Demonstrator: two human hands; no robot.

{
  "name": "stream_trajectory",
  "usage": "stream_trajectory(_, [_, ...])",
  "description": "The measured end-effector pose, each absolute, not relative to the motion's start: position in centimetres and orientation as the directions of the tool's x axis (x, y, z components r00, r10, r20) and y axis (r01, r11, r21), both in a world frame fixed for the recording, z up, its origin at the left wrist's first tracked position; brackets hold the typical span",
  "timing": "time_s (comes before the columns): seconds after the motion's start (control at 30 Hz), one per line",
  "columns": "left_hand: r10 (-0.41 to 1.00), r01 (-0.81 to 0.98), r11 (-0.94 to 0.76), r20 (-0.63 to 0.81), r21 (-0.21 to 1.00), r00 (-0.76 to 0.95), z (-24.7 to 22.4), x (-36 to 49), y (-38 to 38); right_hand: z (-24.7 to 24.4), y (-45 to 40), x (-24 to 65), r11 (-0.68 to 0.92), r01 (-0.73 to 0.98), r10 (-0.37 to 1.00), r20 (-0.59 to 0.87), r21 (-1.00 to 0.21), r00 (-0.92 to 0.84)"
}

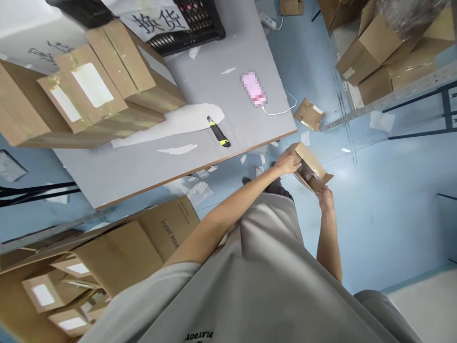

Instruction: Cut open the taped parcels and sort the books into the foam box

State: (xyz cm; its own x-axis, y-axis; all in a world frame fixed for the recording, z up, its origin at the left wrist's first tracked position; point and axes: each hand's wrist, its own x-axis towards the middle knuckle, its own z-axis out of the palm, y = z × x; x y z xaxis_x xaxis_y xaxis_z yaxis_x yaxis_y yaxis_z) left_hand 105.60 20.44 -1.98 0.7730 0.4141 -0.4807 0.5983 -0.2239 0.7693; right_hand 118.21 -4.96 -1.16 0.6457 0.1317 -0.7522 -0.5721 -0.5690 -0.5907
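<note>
An opened cardboard box point(310, 159) is held out over the floor, beyond the table's corner. My left hand point(288, 163) grips its near left end, the fingers bent over the edge. At the opposite end my right hand point(325, 197) pinches the lower edge beside a raised flap. Something clear or greyish shows inside the box, too small to make out. On the table lies a black and yellow utility knife point(219, 131), apart from both hands.
Taped cartons point(93, 85) and a black crate point(193, 28) stand on the grey table point(250, 43). A large carton point(117, 252) holding small boxes is at lower left. Paper scraps point(200, 188) litter the floor. A phone point(253, 88) on a white cable lies near the table edge. Open boxes point(374, 47) fill a shelf at upper right.
</note>
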Motion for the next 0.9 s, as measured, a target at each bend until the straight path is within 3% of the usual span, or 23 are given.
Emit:
stream_trajectory(0.1, [0.363,0.661,-0.221,-0.569,0.717,0.738,-3.6,109.9,20.9,-2.3,-4.4,119.8,-0.535,-0.608,0.113,-0.763,-0.586,0.636])
stream_trajectory(0.27, [0.357,0.64,-0.308,-0.538,0.704,0.763,-4.4,114.9,23.1,-4.5,-2.1,122.0,-0.418,-0.728,-0.04,-0.79,-0.543,0.612])
stream_trajectory(0.6, [0.286,0.646,-0.521,-0.599,0.558,0.748,-2.8,119.4,28.6,-7.3,1.7,124.3,-0.316,-0.762,-0.037,-0.795,-0.566,0.605])
stream_trajectory(0.9, [0.316,0.592,-0.461,-0.5,0.662,0.806,-6.6,120.1,27.6,-8.1,2.0,125.5,-0.313,-0.748,-0.096,-0.764,-0.585,0.637])
